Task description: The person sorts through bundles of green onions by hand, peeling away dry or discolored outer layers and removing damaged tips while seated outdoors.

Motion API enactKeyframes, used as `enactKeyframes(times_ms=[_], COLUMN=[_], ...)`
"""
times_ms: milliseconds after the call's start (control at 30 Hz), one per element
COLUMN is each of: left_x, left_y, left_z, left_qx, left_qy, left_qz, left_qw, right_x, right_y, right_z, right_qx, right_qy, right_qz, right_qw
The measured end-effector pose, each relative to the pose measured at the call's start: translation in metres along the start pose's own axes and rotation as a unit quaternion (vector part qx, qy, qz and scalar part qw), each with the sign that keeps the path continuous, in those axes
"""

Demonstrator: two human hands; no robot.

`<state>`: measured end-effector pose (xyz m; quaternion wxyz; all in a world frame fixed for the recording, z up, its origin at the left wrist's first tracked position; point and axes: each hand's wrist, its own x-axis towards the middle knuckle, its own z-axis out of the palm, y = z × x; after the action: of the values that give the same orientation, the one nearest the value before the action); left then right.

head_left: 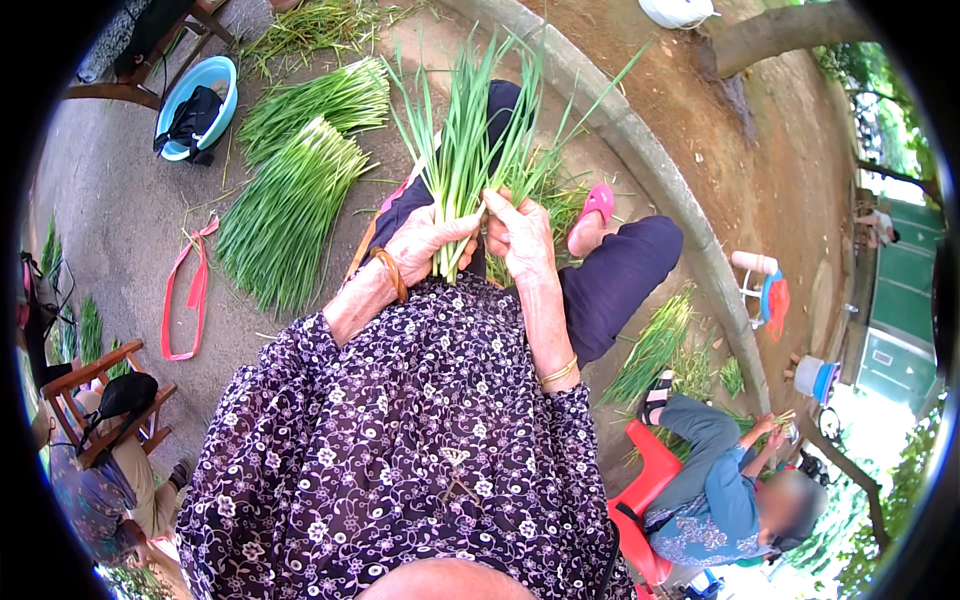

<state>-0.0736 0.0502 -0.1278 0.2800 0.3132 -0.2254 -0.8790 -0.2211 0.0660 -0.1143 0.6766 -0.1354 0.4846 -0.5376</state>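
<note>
My left hand point(426, 244), with a brown bangle at its wrist, grips a bunch of green chives point(461, 161) by their pale lower stalks. The leaves fan out away from me over my dark trouser leg. Close beside it, my right hand point(523, 234) pinches a few chive stalks between thumb and fingertips at the bunch's right side. Some loose leaves spread from there to the upper right. Left of my hands, two large heaps of chives point(289, 221) lie on the ground with their pale ends aligned.
A light-blue basin point(229, 84) holding a black item stands at upper left. A red strap point(177, 289) lies on the ground. Loose trimmings point(311, 30) are scattered ahead. A concrete curb point(637, 139) curves along the right. People sit at lower left and on a red chair point(651, 457).
</note>
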Motion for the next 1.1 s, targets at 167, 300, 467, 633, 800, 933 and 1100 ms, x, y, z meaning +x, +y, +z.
enactKeyframes(times_ms=[167, 300, 467, 633, 800, 933, 1100], left_x=[0.004, 0.004, 0.001, -0.001, -0.003, 0.000, 0.000], left_y=[0.000, 0.001, 0.004, 0.005, 0.005, 0.003, 0.000], left_z=[-0.003, 0.004, 0.000, 0.004, 0.004, 0.001, -0.003], left_qx=[-0.024, -0.062, -0.097, -0.044, -0.038, -0.060, -0.073], left_qy=[0.013, 0.052, 0.033, 0.018, 0.021, 0.033, 0.028], left_qz=[-0.010, 0.013, 0.035, 0.000, -0.009, 0.009, 0.010], left_qw=[1.000, 0.997, 0.994, 0.999, 0.999, 0.998, 0.997], right_x=[-0.001, -0.004, -0.006, 0.003, 0.009, 0.007, 0.005], right_y=[-0.006, -0.011, -0.012, 0.001, 0.013, 0.015, 0.017], right_z=[0.002, 0.000, 0.002, -0.001, 0.006, 0.002, -0.005], right_qx=[-0.020, 0.007, 0.019, 0.004, -0.012, 0.015, 0.008], right_qy=[0.024, -0.003, -0.003, -0.018, 0.060, 0.015, -0.025], right_qz=[-0.049, -0.064, -0.065, -0.054, -0.062, -0.048, -0.035], right_qw=[0.998, 0.998, 0.998, 0.998, 0.996, 0.999, 0.999])
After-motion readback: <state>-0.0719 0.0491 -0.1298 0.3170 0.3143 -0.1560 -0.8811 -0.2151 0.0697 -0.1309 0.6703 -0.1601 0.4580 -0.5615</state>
